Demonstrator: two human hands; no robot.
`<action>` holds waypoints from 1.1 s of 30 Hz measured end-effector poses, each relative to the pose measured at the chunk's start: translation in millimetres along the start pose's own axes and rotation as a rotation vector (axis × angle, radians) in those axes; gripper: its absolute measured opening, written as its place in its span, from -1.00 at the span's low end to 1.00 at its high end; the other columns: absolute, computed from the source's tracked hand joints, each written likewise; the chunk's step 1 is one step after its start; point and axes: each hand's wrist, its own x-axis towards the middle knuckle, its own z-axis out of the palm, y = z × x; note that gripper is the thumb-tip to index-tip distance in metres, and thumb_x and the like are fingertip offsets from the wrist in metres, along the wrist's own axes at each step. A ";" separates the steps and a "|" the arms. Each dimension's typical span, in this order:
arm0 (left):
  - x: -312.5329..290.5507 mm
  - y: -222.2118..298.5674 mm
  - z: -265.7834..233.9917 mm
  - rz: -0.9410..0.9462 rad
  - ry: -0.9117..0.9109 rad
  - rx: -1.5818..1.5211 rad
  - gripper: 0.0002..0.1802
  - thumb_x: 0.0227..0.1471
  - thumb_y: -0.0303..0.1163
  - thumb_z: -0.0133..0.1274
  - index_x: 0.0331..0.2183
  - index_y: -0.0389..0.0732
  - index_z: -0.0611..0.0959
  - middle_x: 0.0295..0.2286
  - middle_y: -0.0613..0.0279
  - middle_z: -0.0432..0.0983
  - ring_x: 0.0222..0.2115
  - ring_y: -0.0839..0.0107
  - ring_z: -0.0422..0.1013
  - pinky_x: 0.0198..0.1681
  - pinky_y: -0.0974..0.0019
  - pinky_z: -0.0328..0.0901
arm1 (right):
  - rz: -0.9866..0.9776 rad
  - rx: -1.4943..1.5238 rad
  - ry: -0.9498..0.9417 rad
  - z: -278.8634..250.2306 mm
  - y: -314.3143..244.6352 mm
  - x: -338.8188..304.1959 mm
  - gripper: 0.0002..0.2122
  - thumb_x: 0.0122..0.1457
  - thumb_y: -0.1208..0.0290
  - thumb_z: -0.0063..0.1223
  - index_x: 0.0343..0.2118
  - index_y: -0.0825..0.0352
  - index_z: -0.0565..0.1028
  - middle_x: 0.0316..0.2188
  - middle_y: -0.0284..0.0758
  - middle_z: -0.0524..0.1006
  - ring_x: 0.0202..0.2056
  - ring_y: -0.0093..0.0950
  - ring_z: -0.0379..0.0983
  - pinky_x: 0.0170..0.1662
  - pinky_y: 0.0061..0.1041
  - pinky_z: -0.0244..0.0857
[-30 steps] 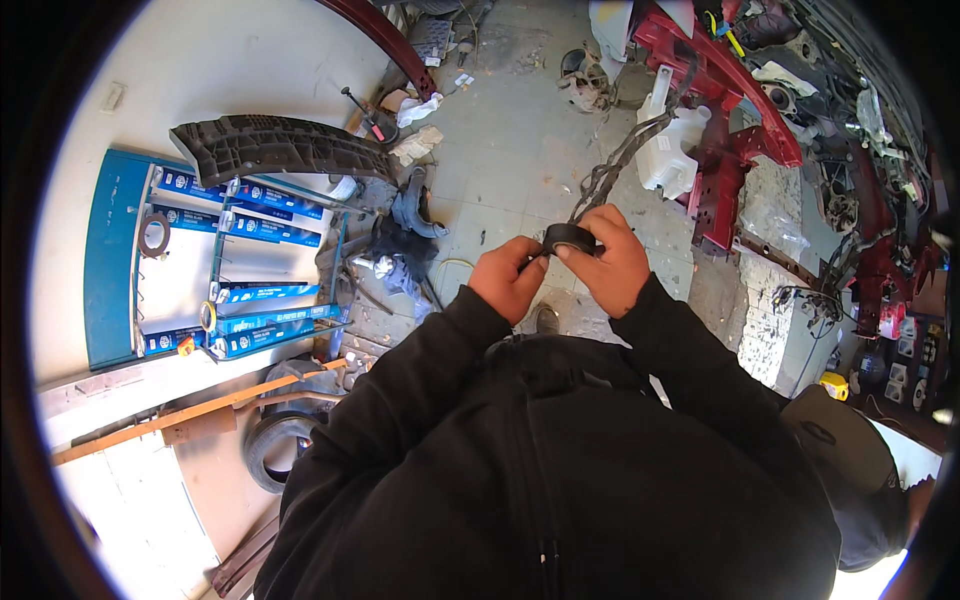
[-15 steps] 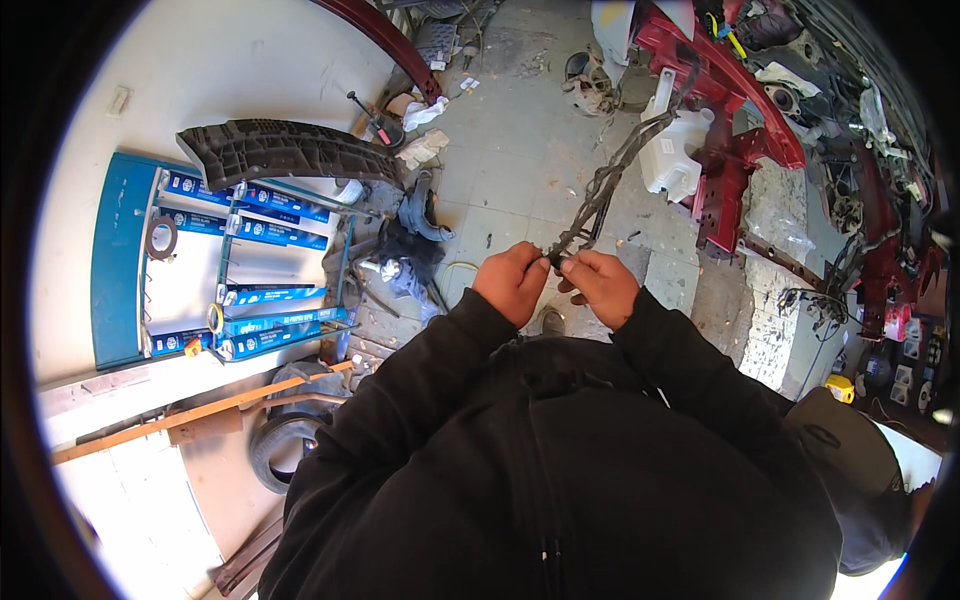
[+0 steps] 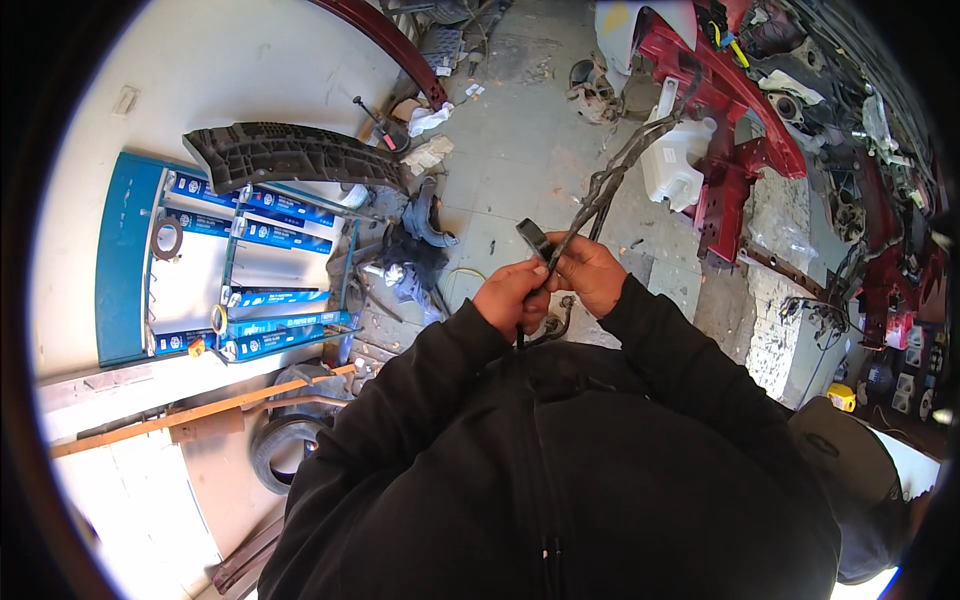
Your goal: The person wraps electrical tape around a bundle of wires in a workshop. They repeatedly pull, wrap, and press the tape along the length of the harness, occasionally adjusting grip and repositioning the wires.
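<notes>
Concrete floor [image 3: 520, 150] fills the middle of this workshop, grey and stained, with an open strip running up from the hands toward the far wall.

Above that strip, at chest height, both hands hold a dark wiring harness [image 3: 610, 175]. It is a bundle of black, taped cables that rises from the hands up and to the right toward a red car body frame [image 3: 735, 110]. A black, blocky connector [image 3: 533, 238] sticks out at its near end, just above the knuckles. The left hand [image 3: 512, 297] has its fingers curled around the cable below the connector, thumb pressed against it. The right hand [image 3: 588, 272] touches the left one, its fingers closed on the bundle just beside it. A loose tail of cable hangs down between the wrists.

Left of the open strip, car parts crowd its edge: a dark metal hub part [image 3: 425, 215] and a heap of greasy pieces near it, then a black plastic bumper piece [image 3: 285, 155] lying over a blue rack [image 3: 125, 260] with blue boxes. A tyre [image 3: 285, 450] and an orange bar [image 3: 200, 412] lie lower left. On the right, a white fluid tank [image 3: 675, 165] stands against the red frame, which borders that side.
</notes>
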 end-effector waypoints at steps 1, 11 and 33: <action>0.4 0.0 0.5 -0.002 -0.009 0.003 -0.75 0.44 -0.22 -0.12 -0.23 -0.15 0.54 -0.61 0.43 0.19 -0.67 0.58 0.05 -0.59 0.38 0.01 | -0.015 0.070 -0.042 -0.4 1.7 3.0 -0.58 0.49 0.38 0.06 0.33 0.37 0.37 0.05 -0.29 0.58 0.04 -0.45 0.57 0.16 -0.35 0.49; 14.0 -20.9 -4.8 0.631 0.228 0.763 -0.76 0.40 -0.34 0.01 -0.01 -0.22 0.62 -0.51 0.13 0.55 -0.62 0.25 0.40 -0.49 0.13 0.32 | 0.180 -0.136 0.236 5.7 -34.2 -24.5 -0.65 0.27 0.51 0.15 0.11 0.42 0.46 0.00 -0.30 0.58 -0.03 -0.46 0.55 0.01 -0.42 0.49; 23.2 -19.2 -8.4 0.567 0.315 1.130 -0.73 0.37 -0.31 0.02 -0.32 -0.32 0.60 -0.54 -0.01 0.52 -0.51 0.05 0.48 -0.40 0.05 0.33 | 0.297 -0.138 0.265 4.4 5.7 -27.0 -0.63 0.43 0.08 0.04 -0.04 0.35 0.60 -0.15 -0.33 0.60 -0.01 -0.47 0.51 -0.03 -0.30 0.46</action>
